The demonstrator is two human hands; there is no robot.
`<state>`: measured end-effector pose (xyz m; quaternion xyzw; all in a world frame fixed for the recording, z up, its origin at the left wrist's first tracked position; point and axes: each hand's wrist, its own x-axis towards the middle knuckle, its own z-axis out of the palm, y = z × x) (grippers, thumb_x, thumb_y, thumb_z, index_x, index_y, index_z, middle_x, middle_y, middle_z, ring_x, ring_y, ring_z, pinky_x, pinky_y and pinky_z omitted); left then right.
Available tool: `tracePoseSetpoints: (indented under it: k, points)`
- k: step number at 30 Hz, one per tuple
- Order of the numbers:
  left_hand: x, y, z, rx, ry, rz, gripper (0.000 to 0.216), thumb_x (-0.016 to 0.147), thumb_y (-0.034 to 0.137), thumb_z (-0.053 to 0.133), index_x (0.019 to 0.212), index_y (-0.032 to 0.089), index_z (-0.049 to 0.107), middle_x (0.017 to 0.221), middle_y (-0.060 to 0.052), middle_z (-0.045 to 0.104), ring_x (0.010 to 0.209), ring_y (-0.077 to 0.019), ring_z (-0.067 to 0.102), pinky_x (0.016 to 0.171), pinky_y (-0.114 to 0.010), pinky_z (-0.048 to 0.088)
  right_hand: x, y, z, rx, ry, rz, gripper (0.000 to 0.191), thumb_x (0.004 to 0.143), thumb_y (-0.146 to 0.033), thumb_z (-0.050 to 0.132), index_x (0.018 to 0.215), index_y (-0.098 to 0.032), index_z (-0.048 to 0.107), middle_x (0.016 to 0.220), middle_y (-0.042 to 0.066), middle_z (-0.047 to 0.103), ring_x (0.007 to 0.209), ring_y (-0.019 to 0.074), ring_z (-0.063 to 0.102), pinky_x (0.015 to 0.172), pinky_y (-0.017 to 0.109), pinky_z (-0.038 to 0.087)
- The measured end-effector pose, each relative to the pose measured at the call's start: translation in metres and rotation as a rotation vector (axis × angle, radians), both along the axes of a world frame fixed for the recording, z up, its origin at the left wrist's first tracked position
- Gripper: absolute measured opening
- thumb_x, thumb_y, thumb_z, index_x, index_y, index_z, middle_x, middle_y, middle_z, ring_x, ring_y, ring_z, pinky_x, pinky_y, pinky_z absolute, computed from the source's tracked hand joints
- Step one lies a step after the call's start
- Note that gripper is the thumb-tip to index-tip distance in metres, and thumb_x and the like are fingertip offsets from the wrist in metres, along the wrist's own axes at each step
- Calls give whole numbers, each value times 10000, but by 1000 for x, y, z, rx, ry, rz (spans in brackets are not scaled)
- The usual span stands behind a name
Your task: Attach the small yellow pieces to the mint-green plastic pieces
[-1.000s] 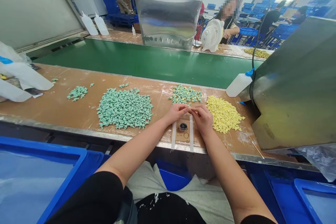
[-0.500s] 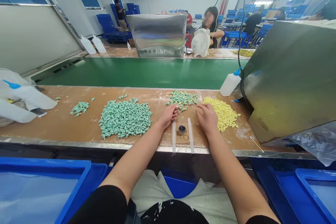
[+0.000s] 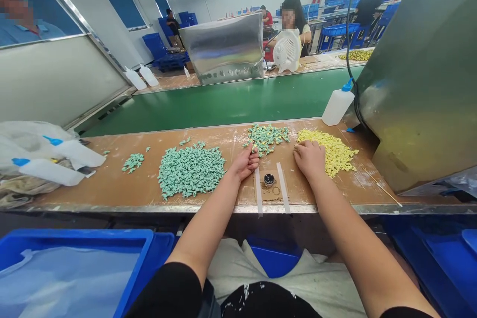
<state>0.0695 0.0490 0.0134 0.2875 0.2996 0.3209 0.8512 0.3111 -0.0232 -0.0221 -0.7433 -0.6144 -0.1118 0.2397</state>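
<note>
A small pot (image 3: 269, 180) of dark stuff sits between tape strips (image 3: 283, 189). Left of the pot and slightly beyond, the left hand (image 3: 246, 163) has its fingers curled beside the mixed green-and-yellow pieces (image 3: 269, 136); whether it grips one, I cannot tell. Right of the pot, the right hand (image 3: 310, 158) bends at the edge of the yellow pieces (image 3: 333, 151), fingertips hidden, its hold unclear. Farther left of the pot lie green pieces (image 3: 192, 171). Nearer than the pot, white markings on the black shirt (image 3: 264, 305) are illegible.
</note>
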Motion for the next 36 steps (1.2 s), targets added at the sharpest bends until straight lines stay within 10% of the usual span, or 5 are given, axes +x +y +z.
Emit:
tracePoseSetpoints:
  k: [13,23,28,36]
  points:
    - [-1,1,-6,273,139,92,543,860,605,775,748,196,436,621,105,216,474,-44,147,413,-163,140,-6,-5,9,-116,-33,11,348,1022,-238,489,1001,-211,835,1145,128,778,1040,318,523,815,427,289]
    - [-2,0,-13,1250,1162,122,166,971,334,657,1077,226,728,1038,-65,693,921,-214,631,802,-319,445,-29,-9,8,-98,11,298,194,986,-244,577,955,-216,766,1070,103,763,1071,296,578,857,403,346]
    - [1,0,-14,1286,1120,258,355,978,350,654,1313,234,671,1258,-110,641,916,-204,633,825,-331,486,-26,-4,0,-91,26,283,165,977,-267,602,1029,-211,748,1093,126,740,1085,316,595,852,411,385]
    - [9,-7,-16,1235,786,170,323,991,481,591,944,192,726,949,-51,710,755,-153,563,740,-297,457,-25,0,-2,63,195,439,148,988,-259,601,925,-217,728,1011,117,744,1002,305,649,884,458,501]
